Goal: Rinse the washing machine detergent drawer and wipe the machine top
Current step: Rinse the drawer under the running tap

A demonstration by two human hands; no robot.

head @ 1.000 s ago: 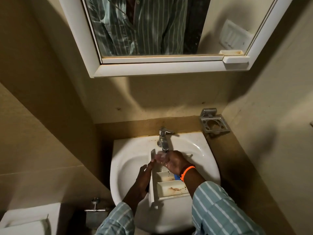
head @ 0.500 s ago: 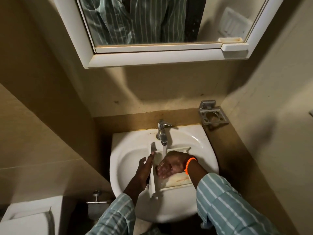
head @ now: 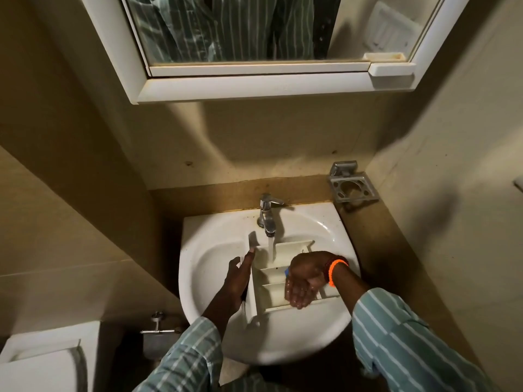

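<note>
Two hands are down in the white sink, both busy with the detergent drawer, which lies inside the basin under the tap. From the head view, a thin stream of water runs from the spout into the drawer's far compartment. The left hand is laid along the drawer's left wall, fingers long and nearly straight, thumb out toward the basin side, steadying the front panel edge rather than wrapping it. The right hand comes across from the other side and dips into the nearest compartment, its fingers loosely extended and glistening wet, pressed down on the plastic; they hold nothing that I can see. An orange band sits at that wrist, beside a darker beaded one.

The drawer itself is white plastic, long, with cross walls splitting it into several compartments, and its floor and walls look stained a dull brownish colour. A small blue piece shows at one divider, just beside the right hand. Its near end reaches close to the front of the basin.

Above hangs a white-framed mirror cabinet reflecting a striped shirt. A metal holder is fixed to the wall just right of the sink, and a white cistern stands at the lower left.
</note>
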